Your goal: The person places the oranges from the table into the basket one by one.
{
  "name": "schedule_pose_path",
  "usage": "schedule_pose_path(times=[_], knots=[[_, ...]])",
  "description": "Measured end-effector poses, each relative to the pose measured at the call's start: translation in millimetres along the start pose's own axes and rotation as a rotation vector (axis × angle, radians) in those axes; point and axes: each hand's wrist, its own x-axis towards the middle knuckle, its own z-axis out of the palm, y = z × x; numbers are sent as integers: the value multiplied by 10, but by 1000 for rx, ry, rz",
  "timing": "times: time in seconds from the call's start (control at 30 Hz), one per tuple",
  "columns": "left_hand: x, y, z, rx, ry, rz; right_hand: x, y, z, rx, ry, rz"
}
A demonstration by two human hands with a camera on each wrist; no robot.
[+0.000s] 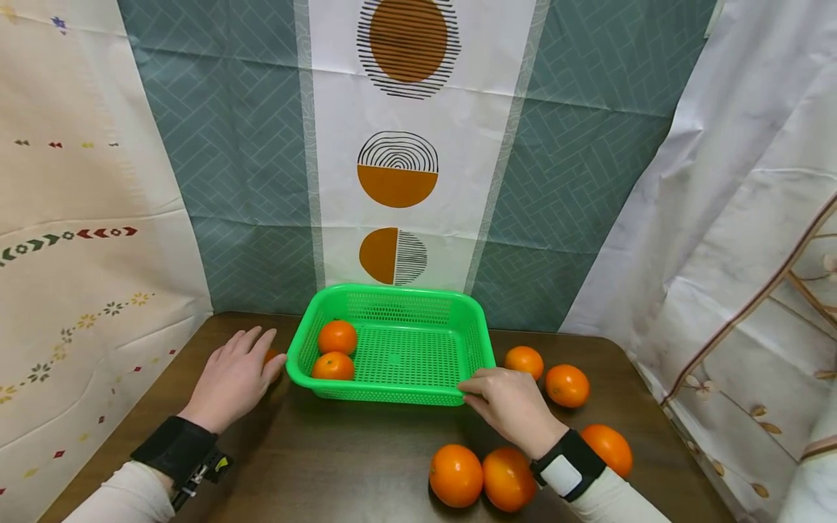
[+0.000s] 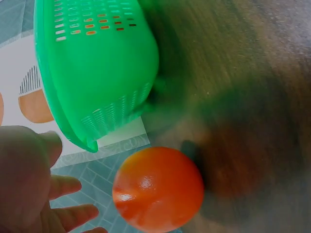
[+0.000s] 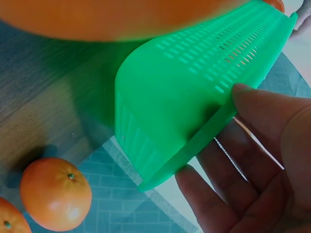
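Observation:
A green plastic basket [image 1: 405, 396] with perforated sides stands at the back of the table, two oranges [image 1: 337, 338] inside along its left end. My right hand [image 1: 513, 403] grips the basket's rim at the front right corner, thumb and fingers on either side of it in the right wrist view. To the left of the basket, my left hand [image 1: 232, 374] hovers with fingers extended, thumb close to the rim. Another orange [image 2: 158, 189] sits by that hand and the basket's left end, mostly hidden behind the hand in the head view.
Right of the basket are two oranges [image 1: 567, 386] on the brown table [image 1: 327, 457]. Two more oranges [image 1: 455, 476] lie side by side in front, left of my right wrist. One orange [image 1: 611, 447] is partly behind that wrist. Patterned curtains [image 1: 255, 181] hang around the table.

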Motion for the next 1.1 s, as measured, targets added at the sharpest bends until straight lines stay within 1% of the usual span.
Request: schedule_pose_path(times=[0.17,0.37,0.63,0.7,0.77,0.93,1.1], knots=[[-26,-37,25,-9,-20,-13,3,-8,-5,3,-2,2],[-45,-58,48,7,-52,-33,-1,-4,3,-1,1,-6],[-70,-33,62,-20,-135,-68,-4,12,21,-12,3,-7],[-68,-36,71,-21,-147,-70,-6,16,21,-14,-1,-3],[-63,-45,87,-14,-145,-62,-7,16,20,-15,-2,0],[-52,-98,131,15,-98,-26,-10,17,31,-16,-3,2],[-57,-175,172,15,-71,-28,-7,17,38,-14,0,0]])
